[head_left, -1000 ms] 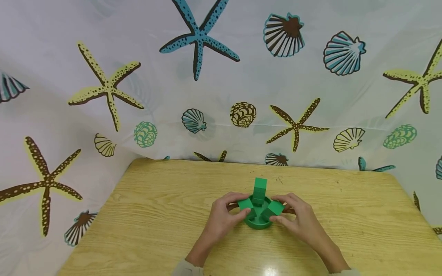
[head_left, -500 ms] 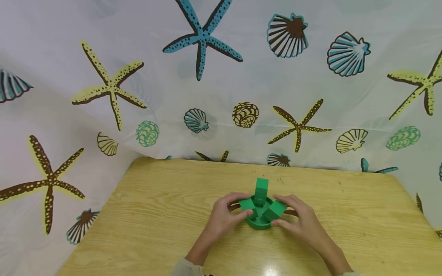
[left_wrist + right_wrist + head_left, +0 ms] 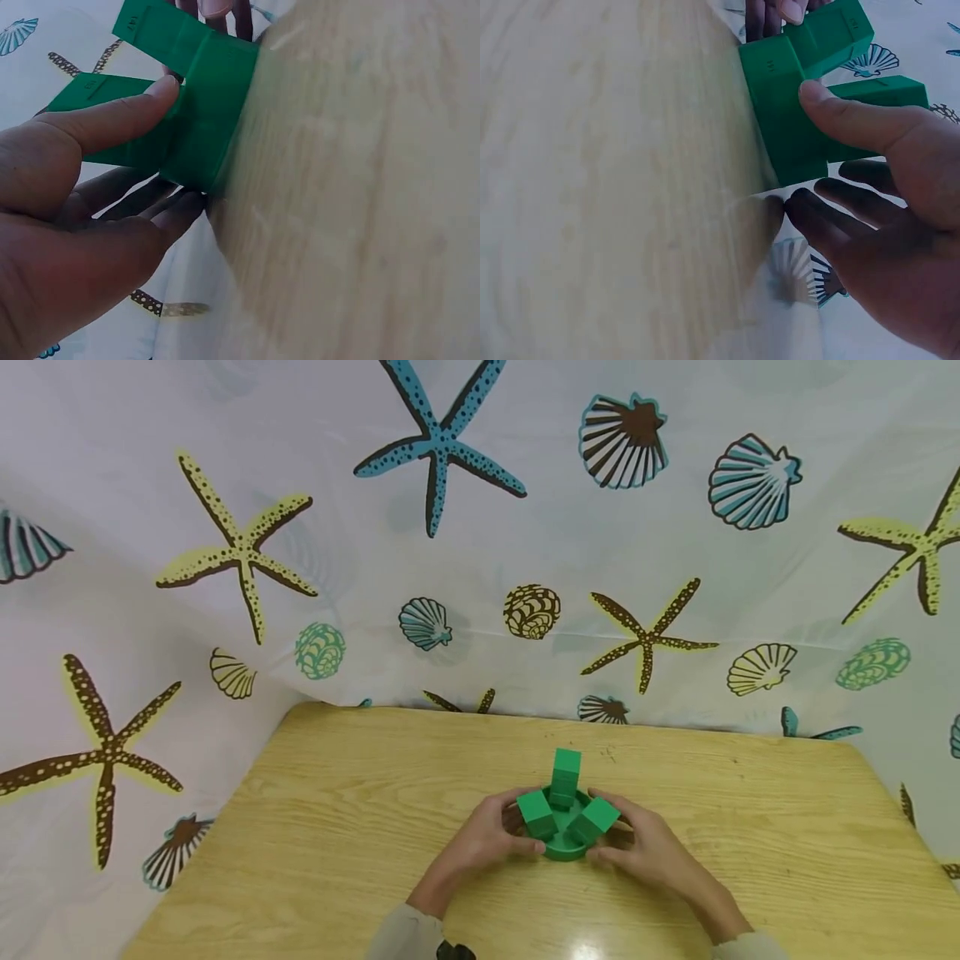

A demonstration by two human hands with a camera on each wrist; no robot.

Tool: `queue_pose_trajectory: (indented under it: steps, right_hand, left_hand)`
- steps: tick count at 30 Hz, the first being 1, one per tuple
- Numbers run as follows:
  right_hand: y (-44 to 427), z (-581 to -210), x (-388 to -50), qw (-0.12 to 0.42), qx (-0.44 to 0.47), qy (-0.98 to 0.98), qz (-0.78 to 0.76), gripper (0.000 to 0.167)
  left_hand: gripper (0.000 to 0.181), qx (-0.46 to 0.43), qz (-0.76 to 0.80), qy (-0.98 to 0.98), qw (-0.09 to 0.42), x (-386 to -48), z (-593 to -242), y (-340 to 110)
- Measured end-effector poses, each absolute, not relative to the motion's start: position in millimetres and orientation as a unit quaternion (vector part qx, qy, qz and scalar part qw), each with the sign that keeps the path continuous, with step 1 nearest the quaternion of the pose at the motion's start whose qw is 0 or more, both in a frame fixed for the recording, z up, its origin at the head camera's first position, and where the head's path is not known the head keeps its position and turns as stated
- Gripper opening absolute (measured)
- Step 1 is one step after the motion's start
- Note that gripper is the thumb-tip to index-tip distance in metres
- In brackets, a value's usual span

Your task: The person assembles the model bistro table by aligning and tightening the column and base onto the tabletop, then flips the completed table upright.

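Note:
A round green dish (image 3: pixel 564 853) sits on the wooden table, with three green rectangular posts standing up from it. One post (image 3: pixel 566 768) is at the back, one (image 3: pixel 535 814) leans outward at the left and one (image 3: pixel 596 820) at the right. My left hand (image 3: pixel 487 837) curls round the dish's left side, thumb at the front. The right hand (image 3: pixel 647 850) wraps its right side, its thumb also in front. In the left wrist view the thumb (image 3: pixel 124 116) lies against the green part. The right thumb (image 3: pixel 855 116) touches the dish wall in the right wrist view.
The light wooden table (image 3: pixel 360 793) spreads around the dish on all sides. Behind it and at the sides hangs a white cloth (image 3: pixel 480 543) printed with starfish and shells. A small dark object (image 3: pixel 454 951) shows by the left sleeve.
Both hands have shifted from the outer sides of the left and right posts down to the dish. The dish and posts have stayed in about the same place.

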State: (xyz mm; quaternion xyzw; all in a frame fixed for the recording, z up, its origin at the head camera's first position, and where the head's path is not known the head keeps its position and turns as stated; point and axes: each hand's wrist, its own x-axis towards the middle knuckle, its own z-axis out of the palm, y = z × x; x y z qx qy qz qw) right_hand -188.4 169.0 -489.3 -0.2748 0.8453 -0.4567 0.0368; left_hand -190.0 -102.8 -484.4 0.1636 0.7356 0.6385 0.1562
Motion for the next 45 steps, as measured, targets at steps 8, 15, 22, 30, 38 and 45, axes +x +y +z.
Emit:
queue_pose_trajectory:
  steps: [8, 15, 22, 30, 38, 45]
  right_hand:
    - [167, -496, -189, 0.041, -0.27, 0.841, -0.468, 0.07]
    - [169, -489, -184, 0.053, -0.241, 0.83, -0.5, 0.056]
    - [170, -471, -173, 0.042, -0.202, 0.811, -0.548, 0.056]
    - [167, -465, -162, -0.049, -0.176, 0.803, -0.568, 0.038]
    - [158, -468, -157, -0.111, -0.137, 0.767, -0.617, 0.032]
    - [157, -462, -152, -0.113, -0.142, 0.769, -0.613, 0.033]
  left_hand:
    - [0.073, 0.171, 0.602, 0.77, 0.124, -190, -489, -98]
    - [0.061, 0.165, 0.595, 0.776, 0.125, -188, -486, -102]
    - [0.057, 0.134, 0.629, 0.757, 0.118, -182, -474, -100]
    - [0.052, 0.116, 0.657, 0.741, 0.078, -172, -460, -91]
    - [0.055, 0.099, 0.682, 0.725, 0.006, -160, -456, -85]
    - [0.038, 0.104, 0.658, 0.744, -0.049, -155, -457, -82]
